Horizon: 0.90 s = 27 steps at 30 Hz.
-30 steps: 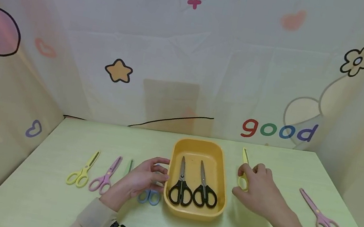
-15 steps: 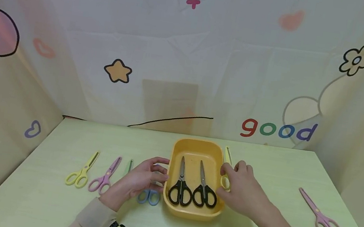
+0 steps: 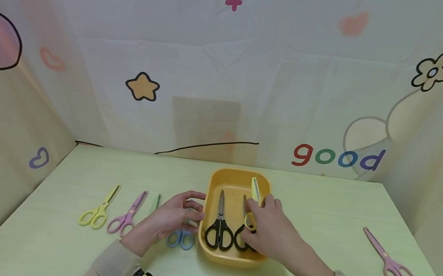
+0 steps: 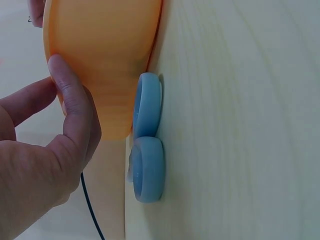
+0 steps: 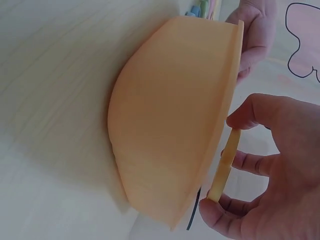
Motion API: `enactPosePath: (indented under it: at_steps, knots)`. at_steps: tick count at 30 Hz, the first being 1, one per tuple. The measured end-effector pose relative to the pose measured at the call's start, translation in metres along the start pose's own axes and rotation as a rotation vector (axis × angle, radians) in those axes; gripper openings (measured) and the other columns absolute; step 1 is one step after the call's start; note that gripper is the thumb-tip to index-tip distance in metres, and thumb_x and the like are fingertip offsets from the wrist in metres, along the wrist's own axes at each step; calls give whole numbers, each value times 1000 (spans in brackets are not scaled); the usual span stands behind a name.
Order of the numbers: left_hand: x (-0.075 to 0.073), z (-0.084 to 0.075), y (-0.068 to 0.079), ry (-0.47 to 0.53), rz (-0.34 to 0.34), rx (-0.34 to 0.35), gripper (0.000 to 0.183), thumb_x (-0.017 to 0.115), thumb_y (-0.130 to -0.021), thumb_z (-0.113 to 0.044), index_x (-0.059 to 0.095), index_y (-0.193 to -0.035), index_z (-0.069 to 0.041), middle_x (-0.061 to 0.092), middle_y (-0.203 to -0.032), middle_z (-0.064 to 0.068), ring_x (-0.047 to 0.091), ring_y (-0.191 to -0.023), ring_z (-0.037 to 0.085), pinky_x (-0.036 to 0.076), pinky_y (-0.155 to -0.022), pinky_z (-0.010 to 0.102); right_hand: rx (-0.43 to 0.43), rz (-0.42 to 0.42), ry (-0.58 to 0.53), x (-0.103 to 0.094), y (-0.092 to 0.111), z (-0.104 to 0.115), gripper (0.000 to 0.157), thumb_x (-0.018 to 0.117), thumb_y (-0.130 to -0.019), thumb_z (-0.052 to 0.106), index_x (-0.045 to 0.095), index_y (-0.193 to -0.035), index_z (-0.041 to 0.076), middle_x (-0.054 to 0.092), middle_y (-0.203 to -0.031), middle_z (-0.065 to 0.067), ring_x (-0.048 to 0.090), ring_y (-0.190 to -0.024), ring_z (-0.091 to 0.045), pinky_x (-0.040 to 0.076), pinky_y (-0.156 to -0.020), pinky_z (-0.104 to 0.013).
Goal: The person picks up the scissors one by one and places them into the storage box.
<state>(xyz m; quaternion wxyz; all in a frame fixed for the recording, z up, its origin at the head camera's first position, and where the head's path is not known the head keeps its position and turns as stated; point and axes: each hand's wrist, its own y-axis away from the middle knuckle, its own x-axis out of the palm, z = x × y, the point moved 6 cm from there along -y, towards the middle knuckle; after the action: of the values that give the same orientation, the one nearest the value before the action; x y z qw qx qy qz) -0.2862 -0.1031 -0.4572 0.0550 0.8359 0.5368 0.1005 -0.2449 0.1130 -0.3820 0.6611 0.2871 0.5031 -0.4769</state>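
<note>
An orange-yellow plastic tray (image 3: 223,259) stands mid-table with two pairs of black-handled scissors (image 3: 219,234) lying in it. At its left rim my left hand (image 3: 173,215) holds the tray, fingertips against the rim and outer wall. Over the tray's right half, my right hand (image 3: 273,225) pinches yellow craft scissors (image 3: 255,190) between thumb and fingers, blades toward the back. In the right wrist view the yellow scissors (image 5: 224,165) show edge-on, above rim level. The right hand partly covers the second black pair.
Left of the tray lie yellow scissors (image 3: 94,217), pink scissors (image 3: 129,215), green scissors (image 3: 158,201) and blue-handled scissors (image 3: 181,239), the last two partly behind the left hand. Another pink pair (image 3: 390,261) lies far right. A printed curtain (image 3: 215,68) hangs behind the table.
My right hand has carried the yellow scissors leftward from the table right of the tray, across its right rim, to over the tray. The left hand and the tray have stayed put.
</note>
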Motion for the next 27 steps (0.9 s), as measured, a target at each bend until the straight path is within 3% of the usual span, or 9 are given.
enactPosePath:
  at_steps: [13, 27]
  knots:
    - [2, -2, 2, 1, 4, 4, 57, 64, -96, 5, 39, -148, 3, 57, -107, 12, 64, -83, 18, 60, -68, 31, 4, 67, 7, 19, -5, 10, 29, 75, -85, 17, 62, -110, 10, 46, -96, -14, 44, -89, -31, 44, -59, -35]
    - [2, -3, 2, 3, 8, 5, 58, 64, -96, 6, 39, -148, 3, 56, -106, 12, 64, -84, 18, 59, -68, 30, 10, 136, 80, 40, -8, 6, 30, 79, -88, 20, 61, -109, 9, 51, -98, -21, 51, -90, -36, 52, -61, -41]
